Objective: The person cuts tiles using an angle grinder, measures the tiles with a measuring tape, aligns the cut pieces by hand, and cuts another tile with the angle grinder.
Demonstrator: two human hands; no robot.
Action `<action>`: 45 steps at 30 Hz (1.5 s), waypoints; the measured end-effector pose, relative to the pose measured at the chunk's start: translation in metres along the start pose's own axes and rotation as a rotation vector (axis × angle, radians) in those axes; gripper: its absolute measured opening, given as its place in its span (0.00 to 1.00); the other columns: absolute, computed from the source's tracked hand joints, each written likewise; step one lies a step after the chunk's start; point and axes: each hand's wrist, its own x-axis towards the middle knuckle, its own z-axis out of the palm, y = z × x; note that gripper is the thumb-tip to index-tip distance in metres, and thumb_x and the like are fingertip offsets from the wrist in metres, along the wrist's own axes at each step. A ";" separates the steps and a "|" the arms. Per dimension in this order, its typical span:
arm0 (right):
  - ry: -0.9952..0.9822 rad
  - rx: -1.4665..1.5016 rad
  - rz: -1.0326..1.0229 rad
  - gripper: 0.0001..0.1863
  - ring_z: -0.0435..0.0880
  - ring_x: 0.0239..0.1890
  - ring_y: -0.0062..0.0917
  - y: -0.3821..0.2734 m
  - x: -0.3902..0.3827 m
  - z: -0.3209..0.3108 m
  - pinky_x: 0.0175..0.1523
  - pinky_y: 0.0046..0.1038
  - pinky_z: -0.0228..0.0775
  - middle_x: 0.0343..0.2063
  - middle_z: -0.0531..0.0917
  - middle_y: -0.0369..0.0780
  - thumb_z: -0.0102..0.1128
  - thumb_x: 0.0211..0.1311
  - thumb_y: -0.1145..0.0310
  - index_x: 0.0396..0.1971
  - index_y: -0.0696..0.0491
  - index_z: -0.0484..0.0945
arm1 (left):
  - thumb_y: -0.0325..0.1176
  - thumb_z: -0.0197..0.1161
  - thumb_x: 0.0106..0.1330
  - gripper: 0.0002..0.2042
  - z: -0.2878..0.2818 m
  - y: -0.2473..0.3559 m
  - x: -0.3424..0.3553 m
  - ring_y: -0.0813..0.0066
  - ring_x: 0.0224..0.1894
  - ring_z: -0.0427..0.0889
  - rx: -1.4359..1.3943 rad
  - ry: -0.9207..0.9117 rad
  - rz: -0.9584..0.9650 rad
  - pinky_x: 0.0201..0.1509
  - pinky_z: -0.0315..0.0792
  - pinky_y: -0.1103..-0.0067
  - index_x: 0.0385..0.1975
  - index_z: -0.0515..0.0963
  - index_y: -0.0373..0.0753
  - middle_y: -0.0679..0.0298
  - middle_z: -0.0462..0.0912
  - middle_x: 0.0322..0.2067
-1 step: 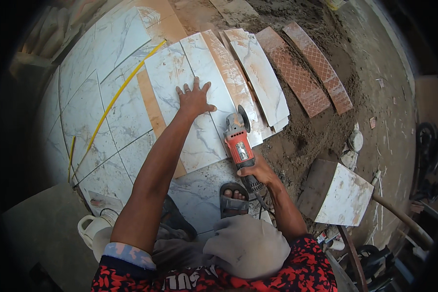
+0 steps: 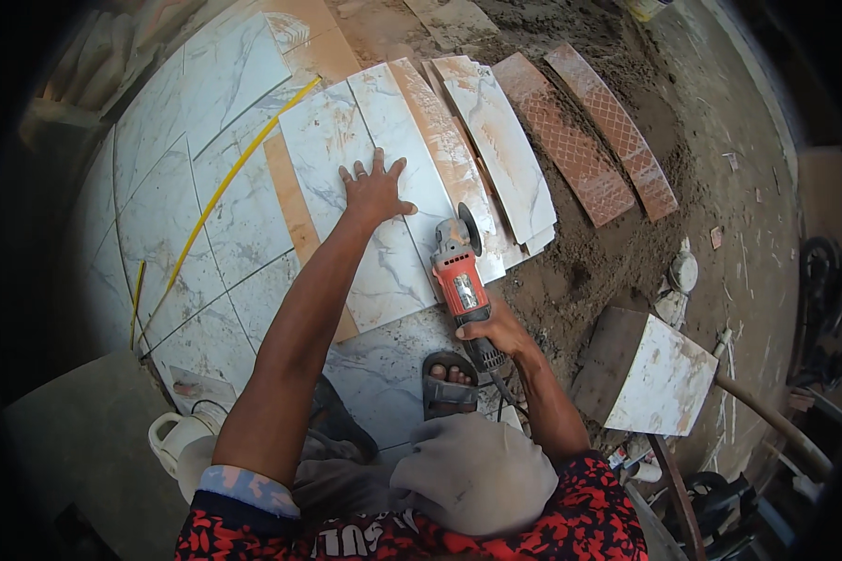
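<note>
My left hand (image 2: 376,194) lies flat with fingers spread on a white marble-patterned tile (image 2: 320,131); a ring is on one finger. In my right hand (image 2: 501,327) is a red and black angle grinder (image 2: 461,283), gripped by its rear body. Its dark disc (image 2: 470,227) stands on edge at the right side of the grinder's head, over the tiles near their right edge. Whether the disc touches or spins cannot be told. A straight dark line runs along the white tile between my left hand and the grinder.
Cut white tile pieces (image 2: 496,140) are stacked to the right, beside two reddish patterned strips (image 2: 571,145) on soil. A yellow measuring tape (image 2: 223,187) crosses the floor tiles at left. A tile-topped block (image 2: 669,374) and a wooden handle (image 2: 776,421) lie at right. My sandalled foot (image 2: 450,383) is close below the grinder.
</note>
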 end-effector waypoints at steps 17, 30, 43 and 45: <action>0.006 0.015 -0.013 0.36 0.77 0.42 0.28 0.007 -0.017 0.002 0.53 0.29 0.68 0.39 0.81 0.39 0.74 0.34 0.64 0.50 0.57 0.75 | 0.58 0.74 0.47 0.49 -0.001 -0.001 0.000 0.34 0.71 0.53 -0.020 -0.009 -0.009 0.71 0.40 0.39 0.71 0.57 0.61 0.54 0.45 0.75; 0.001 0.014 0.085 0.39 0.77 0.44 0.28 0.016 -0.030 0.002 0.54 0.28 0.67 0.42 0.80 0.39 0.74 0.33 0.64 0.53 0.58 0.73 | 0.58 0.74 0.47 0.49 -0.003 0.001 -0.003 0.36 0.72 0.52 -0.042 -0.024 -0.028 0.71 0.40 0.39 0.71 0.56 0.61 0.54 0.45 0.75; -0.002 0.039 0.105 0.38 0.77 0.45 0.27 0.019 -0.044 0.005 0.55 0.29 0.68 0.42 0.80 0.38 0.73 0.35 0.67 0.54 0.58 0.72 | 0.57 0.74 0.46 0.49 0.002 -0.002 0.000 0.35 0.71 0.52 -0.040 0.003 -0.017 0.70 0.41 0.39 0.71 0.57 0.61 0.53 0.46 0.74; -0.002 0.045 0.108 0.38 0.77 0.44 0.27 0.022 -0.047 0.005 0.54 0.28 0.68 0.42 0.80 0.38 0.73 0.34 0.67 0.54 0.58 0.73 | 0.57 0.75 0.43 0.50 0.004 -0.003 0.000 0.33 0.70 0.54 -0.047 0.023 -0.007 0.69 0.42 0.38 0.71 0.58 0.60 0.51 0.47 0.74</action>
